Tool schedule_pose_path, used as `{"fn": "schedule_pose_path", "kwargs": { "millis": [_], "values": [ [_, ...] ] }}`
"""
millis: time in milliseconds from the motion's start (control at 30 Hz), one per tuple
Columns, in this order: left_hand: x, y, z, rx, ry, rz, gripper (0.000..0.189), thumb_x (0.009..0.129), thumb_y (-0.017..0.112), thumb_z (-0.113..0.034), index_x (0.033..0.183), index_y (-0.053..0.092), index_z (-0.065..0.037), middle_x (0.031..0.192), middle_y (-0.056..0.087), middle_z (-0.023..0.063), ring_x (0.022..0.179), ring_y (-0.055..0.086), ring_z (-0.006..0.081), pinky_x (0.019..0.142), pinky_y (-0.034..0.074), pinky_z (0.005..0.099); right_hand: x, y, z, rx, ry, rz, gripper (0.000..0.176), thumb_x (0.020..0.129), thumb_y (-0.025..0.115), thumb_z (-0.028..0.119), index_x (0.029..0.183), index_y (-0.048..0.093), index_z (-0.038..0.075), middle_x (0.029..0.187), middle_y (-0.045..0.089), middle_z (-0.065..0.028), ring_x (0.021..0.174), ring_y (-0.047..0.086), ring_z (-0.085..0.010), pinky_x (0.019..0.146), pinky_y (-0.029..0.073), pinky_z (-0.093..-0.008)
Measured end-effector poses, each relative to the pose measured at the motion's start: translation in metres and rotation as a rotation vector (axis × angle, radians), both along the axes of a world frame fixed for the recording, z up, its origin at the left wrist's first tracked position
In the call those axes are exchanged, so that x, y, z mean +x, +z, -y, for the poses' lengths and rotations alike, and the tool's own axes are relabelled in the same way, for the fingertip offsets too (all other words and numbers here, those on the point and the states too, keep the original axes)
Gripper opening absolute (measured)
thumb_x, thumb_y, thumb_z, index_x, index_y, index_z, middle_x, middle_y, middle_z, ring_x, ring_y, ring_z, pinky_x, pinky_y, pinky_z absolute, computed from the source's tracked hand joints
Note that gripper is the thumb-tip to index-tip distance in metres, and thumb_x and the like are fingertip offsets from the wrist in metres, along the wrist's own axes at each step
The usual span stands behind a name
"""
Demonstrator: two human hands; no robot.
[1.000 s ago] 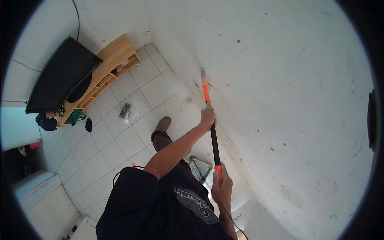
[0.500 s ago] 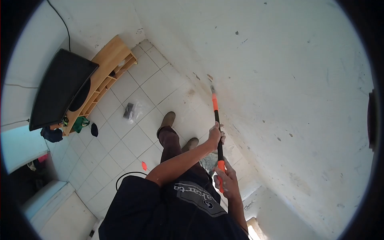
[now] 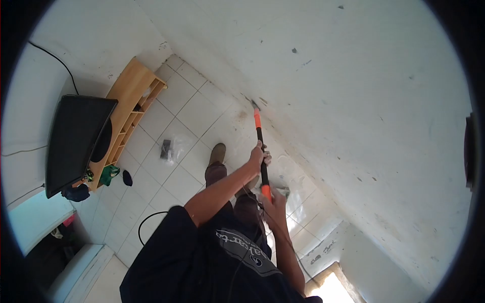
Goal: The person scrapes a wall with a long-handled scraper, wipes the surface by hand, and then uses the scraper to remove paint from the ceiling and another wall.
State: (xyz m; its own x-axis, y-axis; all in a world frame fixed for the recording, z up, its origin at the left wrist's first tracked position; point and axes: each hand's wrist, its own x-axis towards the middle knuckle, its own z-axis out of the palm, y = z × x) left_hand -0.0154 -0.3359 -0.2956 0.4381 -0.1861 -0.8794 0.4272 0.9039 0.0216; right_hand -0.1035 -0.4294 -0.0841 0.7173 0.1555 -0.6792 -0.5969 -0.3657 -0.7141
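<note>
My left hand (image 3: 261, 155) is wrapped round the black middle of a long-handled scraper (image 3: 264, 174) with orange sections. Lower down, my right hand (image 3: 275, 206) closes on the orange end of the handle. The scraper's metal blade (image 3: 255, 105) is right at the white wall (image 3: 343, 111), low down beside a brownish chipped patch (image 3: 263, 101). Both hands look dusty.
At the left, a black television (image 3: 81, 144) stands on a wooden TV stand (image 3: 124, 86). A plastic bag with a dark block (image 3: 165, 149) lies on the tiled floor (image 3: 182, 101). A dark cable (image 3: 143, 222) loops beside me. Chips mark the wall.
The scraper has shifted forward and left, its blade now closer to the chipped patches. Both hands have moved up with it, and my view has turned slightly.
</note>
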Motion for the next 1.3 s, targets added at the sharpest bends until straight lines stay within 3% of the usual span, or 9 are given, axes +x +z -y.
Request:
{"fn": "schedule_pose_path", "kwargs": {
  "millis": [100,267,400,667,833,933,1033,1233,1300],
  "values": [
    [-0.012,0.049,-0.016,0.013,-0.077,0.072,0.044,0.104,0.038,-0.062,0.104,0.042,-0.018,0.060,0.037,-0.0030,0.041,0.038,0.0131,0.041,0.031,0.0306,-0.030,0.008,-0.001,0.025,-0.108,0.076,0.014,0.093,0.060,0.008,0.102,0.060,-0.004,0.066,0.053,0.0017,0.052,0.049,-0.0061,0.045,0.036,-0.0253],
    [0.023,-0.039,-0.047,0.029,-0.046,0.003,0.037,0.107,0.035,-0.058,0.104,0.041,-0.021,0.060,0.036,-0.0037,0.040,0.034,0.0112,0.040,0.028,0.0303,0.028,-0.024,-0.048,-0.012,-0.110,-0.191,0.050,0.090,0.060,0.008,0.138,0.055,-0.007,0.069,0.051,0.0030,0.053,0.046,-0.0056,0.046,0.036,-0.0246],
    [0.004,0.005,-0.057,-0.035,-0.131,0.030,0.044,0.104,0.038,-0.063,0.098,0.042,-0.020,0.062,0.038,-0.0041,0.042,0.038,0.0123,0.043,0.031,0.0306,-0.011,-0.016,-0.047,0.016,-0.126,0.036,0.052,0.090,0.062,0.007,0.139,0.054,-0.008,0.076,0.054,0.0011,0.059,0.050,-0.0073,0.051,0.041,-0.0266],
    [0.000,-0.059,-0.061,0.063,-0.270,0.053,0.042,0.105,0.043,-0.058,0.104,0.046,-0.016,0.073,0.052,-0.0008,0.052,0.046,0.0113,0.052,0.041,0.0289,-0.019,-0.058,-0.044,0.097,-0.297,-0.164,0.059,0.095,0.060,0.006,0.152,0.044,0.000,0.073,0.058,0.0014,0.051,0.049,-0.0047,0.043,0.035,-0.0222],
    [-0.055,-0.061,-0.056,-0.063,-0.376,0.121,0.038,0.105,0.050,-0.048,0.108,0.047,-0.010,0.085,0.057,0.0091,0.066,0.056,0.0182,0.061,0.054,0.0343,-0.083,-0.056,-0.024,-0.188,-0.033,-0.049,0.043,0.094,0.059,0.009,0.134,0.053,-0.004,0.074,0.061,-0.0082,0.058,0.060,-0.0160,0.055,0.051,-0.0338],
    [-0.095,-0.041,-0.043,0.058,-0.650,0.191,0.029,0.107,0.052,-0.032,0.116,0.045,-0.006,0.096,0.064,0.0163,0.086,0.071,0.0321,0.078,0.064,0.0482,-0.156,-0.136,-0.002,-0.297,0.003,0.119,0.033,0.091,0.060,0.014,0.116,0.054,-0.006,0.075,0.064,-0.0187,0.067,0.068,-0.0356,0.070,0.054,-0.0461],
    [-0.134,-0.028,-0.027,0.103,-0.752,0.289,0.030,0.105,0.057,-0.026,0.119,0.043,-0.003,0.103,0.068,0.0204,0.089,0.073,0.0315,0.078,0.065,0.0437,-0.178,-0.162,-0.005,-0.417,-0.025,0.279,0.032,0.089,0.062,0.016,0.110,0.056,-0.007,0.077,0.066,-0.0220,0.074,0.069,-0.0443,0.072,0.054,-0.0494],
    [-0.219,-0.018,-0.016,0.605,-1.009,0.557,0.033,0.095,0.074,-0.030,0.103,0.071,0.002,0.079,0.072,0.0115,0.073,0.071,0.0155,0.065,0.056,0.0295,-0.191,-0.197,-0.020,-0.422,-0.364,0.244,0.027,0.088,0.065,0.016,0.100,0.063,-0.007,0.082,0.068,-0.0282,0.083,0.068,-0.0484,0.074,0.052,-0.0524],
    [-0.221,0.005,-0.025,0.974,-1.510,0.734,0.040,0.095,0.073,-0.037,0.111,0.071,0.001,0.076,0.072,0.0052,0.069,0.068,0.0123,0.064,0.054,0.0298,-0.202,-0.201,-0.021,-0.422,-0.403,0.167,0.026,0.088,0.065,0.015,0.102,0.064,-0.006,0.085,0.067,-0.0313,0.090,0.067,-0.0495,0.074,0.051,-0.0534]
  ]
}}
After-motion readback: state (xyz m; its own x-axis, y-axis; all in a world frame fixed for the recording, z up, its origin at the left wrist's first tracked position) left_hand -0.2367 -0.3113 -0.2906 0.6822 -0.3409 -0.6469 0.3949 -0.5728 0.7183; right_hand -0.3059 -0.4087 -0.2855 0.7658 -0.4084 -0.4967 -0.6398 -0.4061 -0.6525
